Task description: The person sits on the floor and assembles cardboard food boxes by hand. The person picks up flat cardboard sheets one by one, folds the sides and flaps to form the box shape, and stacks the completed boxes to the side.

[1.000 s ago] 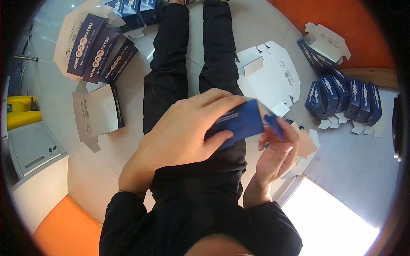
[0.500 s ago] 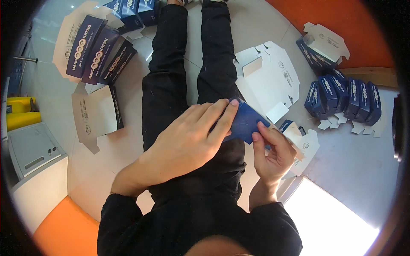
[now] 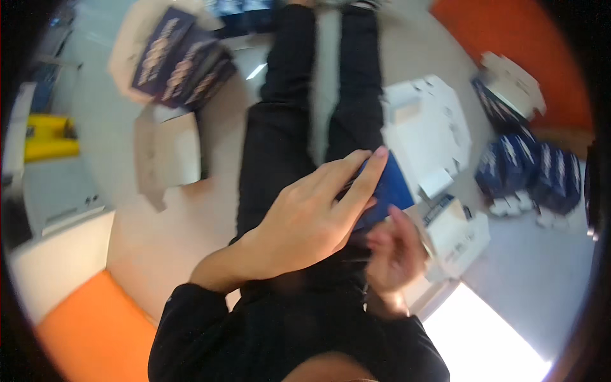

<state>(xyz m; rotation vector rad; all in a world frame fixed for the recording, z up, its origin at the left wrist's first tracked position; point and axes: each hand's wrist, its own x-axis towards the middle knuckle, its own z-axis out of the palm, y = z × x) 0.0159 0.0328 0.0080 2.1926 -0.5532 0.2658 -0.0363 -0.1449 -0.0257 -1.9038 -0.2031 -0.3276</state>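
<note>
The left hand [image 3: 318, 207] grips the blue box [image 3: 394, 183] from above, hiding its long axis. By the box's lower right corner, the right hand [image 3: 398, 251] half-curls, too blurred to judge contact.

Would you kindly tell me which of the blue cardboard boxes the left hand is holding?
It is the blue cardboard box held up in front of the body, with the left hand across it; the other blue boxes rest on the floor.

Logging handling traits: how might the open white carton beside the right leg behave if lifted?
The white carton is probably light, being thin-looking card. Its spread flaps would likely swing. Its broad, angular shape makes rolling unlikely.
</note>
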